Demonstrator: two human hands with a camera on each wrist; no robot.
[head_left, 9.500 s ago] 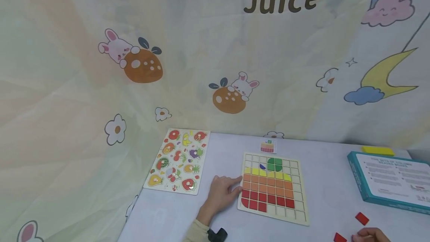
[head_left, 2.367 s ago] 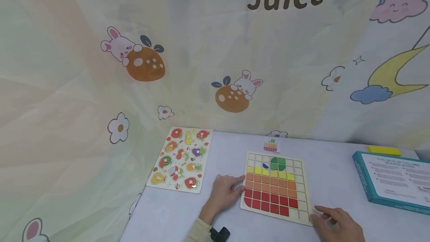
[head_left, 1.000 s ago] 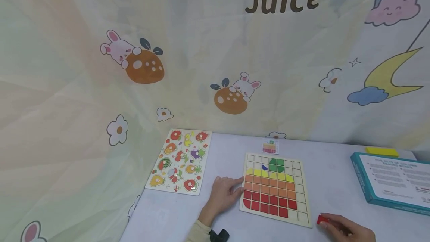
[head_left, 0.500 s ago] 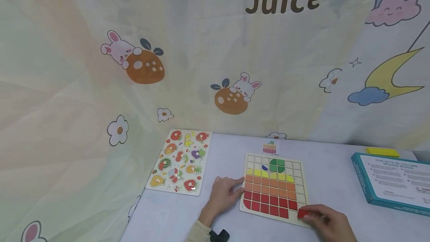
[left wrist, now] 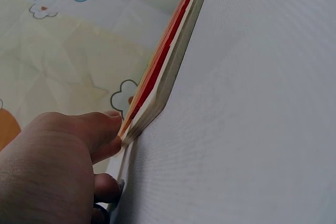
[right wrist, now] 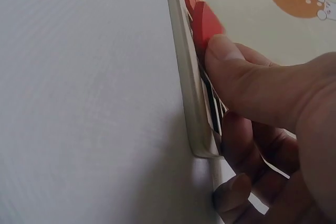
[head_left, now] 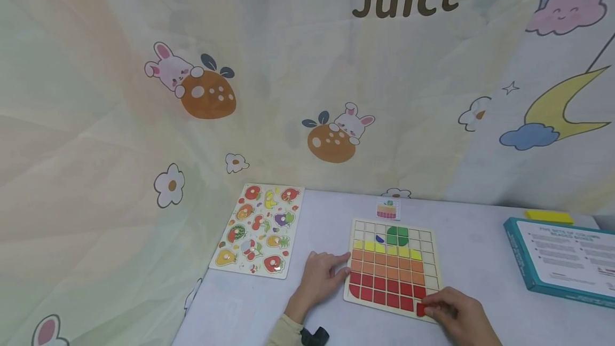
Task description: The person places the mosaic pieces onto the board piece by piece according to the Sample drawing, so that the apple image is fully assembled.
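Far left on the desk [head_left: 298, 303] lies the fruit peg puzzle [head_left: 257, 228], untouched and well apart from the action. Moving in, the left hand [head_left: 323, 276] is flat on the desk with relaxed fingers, its fingertips touching the left edge of the grid board [head_left: 434, 260] — bracing it, by the look of things. The left wrist view shows the fingers [left wrist: 102, 135] right against the board's corner.

On the board itself: yellow, orange and red rows filled, a green shape and a small blue bit near the top, and above the board a little pattern card [head_left: 387, 209].

Now the live bit. The right hand [head_left: 454, 311] pinches a red tile [head_left: 421, 309] at the board's near right corner, bottom row, just right of the last red square. The right wrist view shows the thumb [right wrist: 231, 61] pressing the tile [right wrist: 206, 20], which stands tilted on the frame rather than lying flat. So I'd judge this as the seating step: tile over its cell, not yet down. Whether it is square to the slot is hard to tell from here. The next move likely calls for levelling it, lining it up with the cell walls, and pressing gently.

Further right, the teal box [head_left: 562, 263] and a yellow block [head_left: 549, 216] sit clear of the work. Nothing blocks the cell except the neighbouring red tile and the frame's rim.
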